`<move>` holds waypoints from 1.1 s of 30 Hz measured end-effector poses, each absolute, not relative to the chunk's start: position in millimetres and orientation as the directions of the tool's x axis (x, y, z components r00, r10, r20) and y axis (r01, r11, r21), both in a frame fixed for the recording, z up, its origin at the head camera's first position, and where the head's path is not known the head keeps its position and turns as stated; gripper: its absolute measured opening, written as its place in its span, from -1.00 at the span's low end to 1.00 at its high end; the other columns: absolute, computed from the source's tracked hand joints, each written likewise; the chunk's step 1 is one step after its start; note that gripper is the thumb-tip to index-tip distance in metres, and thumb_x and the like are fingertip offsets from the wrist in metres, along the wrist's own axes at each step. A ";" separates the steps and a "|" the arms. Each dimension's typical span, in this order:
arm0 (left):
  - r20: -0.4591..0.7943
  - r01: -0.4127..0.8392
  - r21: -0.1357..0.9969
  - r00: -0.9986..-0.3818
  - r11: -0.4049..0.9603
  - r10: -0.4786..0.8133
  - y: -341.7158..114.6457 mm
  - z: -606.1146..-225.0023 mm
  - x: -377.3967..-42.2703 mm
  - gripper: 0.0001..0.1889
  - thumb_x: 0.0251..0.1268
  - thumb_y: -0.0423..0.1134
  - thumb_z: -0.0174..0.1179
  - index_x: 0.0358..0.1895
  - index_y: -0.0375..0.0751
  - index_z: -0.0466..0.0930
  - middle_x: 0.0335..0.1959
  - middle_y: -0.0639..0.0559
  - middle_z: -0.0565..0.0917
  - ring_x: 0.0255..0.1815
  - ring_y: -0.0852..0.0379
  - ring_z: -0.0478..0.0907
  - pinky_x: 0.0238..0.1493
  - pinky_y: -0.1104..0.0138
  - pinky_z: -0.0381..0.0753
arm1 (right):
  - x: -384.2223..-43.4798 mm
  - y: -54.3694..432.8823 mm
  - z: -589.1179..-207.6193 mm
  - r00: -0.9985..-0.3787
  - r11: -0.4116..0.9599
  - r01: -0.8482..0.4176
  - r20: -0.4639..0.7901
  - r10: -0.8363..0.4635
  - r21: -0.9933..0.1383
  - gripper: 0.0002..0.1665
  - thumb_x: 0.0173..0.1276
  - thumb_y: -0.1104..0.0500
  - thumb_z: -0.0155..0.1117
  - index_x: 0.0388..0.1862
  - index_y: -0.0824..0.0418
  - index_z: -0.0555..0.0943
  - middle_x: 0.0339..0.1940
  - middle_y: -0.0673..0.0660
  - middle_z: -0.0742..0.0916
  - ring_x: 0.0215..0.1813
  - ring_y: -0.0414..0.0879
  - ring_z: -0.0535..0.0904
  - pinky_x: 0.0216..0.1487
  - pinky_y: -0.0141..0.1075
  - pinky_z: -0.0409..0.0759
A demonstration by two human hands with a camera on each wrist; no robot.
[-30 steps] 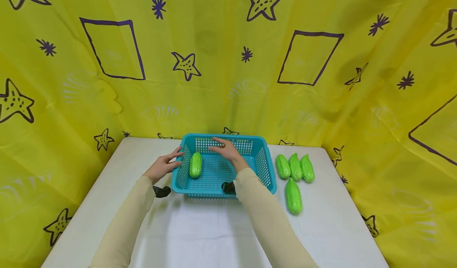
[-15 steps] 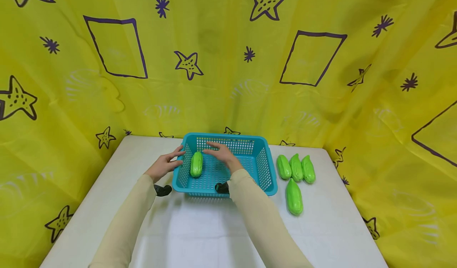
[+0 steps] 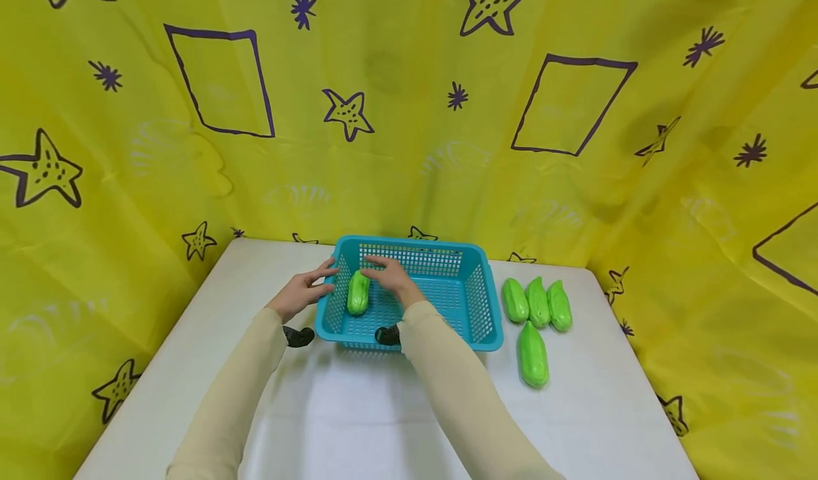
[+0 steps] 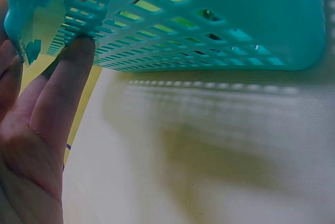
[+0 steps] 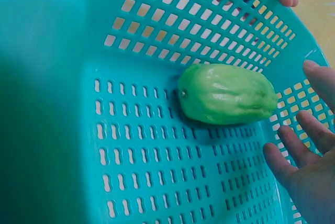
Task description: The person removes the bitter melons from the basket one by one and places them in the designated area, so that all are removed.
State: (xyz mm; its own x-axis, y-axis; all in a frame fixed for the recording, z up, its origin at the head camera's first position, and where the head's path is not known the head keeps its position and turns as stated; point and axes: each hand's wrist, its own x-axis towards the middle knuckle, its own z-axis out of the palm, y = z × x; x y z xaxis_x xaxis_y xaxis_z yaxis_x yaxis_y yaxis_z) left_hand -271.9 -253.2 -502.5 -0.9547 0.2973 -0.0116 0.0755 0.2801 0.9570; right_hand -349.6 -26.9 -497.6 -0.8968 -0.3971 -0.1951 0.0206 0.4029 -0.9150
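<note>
A turquoise perforated basket [image 3: 476, 253] stands at the back middle of the white table. Inside it, by the left wall, lies one light-green oblong gourd [image 3: 358, 294]. My left hand [image 3: 300, 294] grips the basket's left rim; in the left wrist view its thumb [image 4: 65, 88] lies against the outer wall while the other fingers reach over the edge. My right hand [image 3: 391, 277] hovers inside the basket just right of the gourd, fingers spread and holding nothing. In the right wrist view a gap separates these fingers [image 5: 298, 148] from the gourd [image 5: 230, 96].
Right of the basket, several similar green gourds lie on the table: a row at the back [image 3: 537, 302] and a single one [image 3: 533, 356] in front. A yellow curtain [image 3: 409, 111] with drawn stars hangs behind and at both sides. Dark wrist cameras [image 3: 298, 336] show under the sleeves.
My right hand has moved left and a little down within the basket, closer to the gourd. The left hand stays at the rim. The whole head view has shifted slightly.
</note>
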 end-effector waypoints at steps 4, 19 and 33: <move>-0.005 0.080 0.960 -0.953 0.267 0.304 -248.5 -493.6 -267.6 -0.45 0.51 -0.32 0.03 0.48 -0.37 0.18 0.60 0.02 -0.07 0.53 -0.30 -0.06 0.35 -0.21 0.25 | -350.6 -29.1 -499.3 -0.908 0.410 0.030 -0.197 -0.371 -0.912 -0.44 0.46 -0.01 0.22 0.40 0.02 0.47 0.43 0.19 0.42 0.44 0.17 0.28 0.36 0.06 0.37; -0.011 0.070 0.966 -0.952 0.250 0.306 -248.6 -488.7 -264.6 -0.45 0.51 -0.32 0.03 0.48 -0.36 0.18 0.60 0.02 -0.08 0.54 -0.28 -0.08 0.35 -0.20 0.26 | -350.0 -39.2 -502.7 -0.848 0.508 0.018 -0.283 -0.449 -0.861 -0.24 0.35 0.10 0.36 0.50 -0.01 0.34 0.52 0.19 0.30 0.44 0.20 0.28 0.30 0.04 0.45; -0.014 0.064 0.966 -0.955 0.251 0.298 -249.0 -489.9 -264.7 -0.45 0.51 -0.32 0.04 0.48 -0.36 0.19 0.60 0.03 -0.06 0.54 -0.26 -0.06 0.35 -0.17 0.28 | -340.7 -46.3 -505.1 -0.816 0.556 0.058 -0.360 -0.452 -0.829 -0.29 0.34 0.25 0.34 0.44 -0.07 0.42 0.43 0.25 0.38 0.21 0.10 0.46 0.11 -0.13 0.58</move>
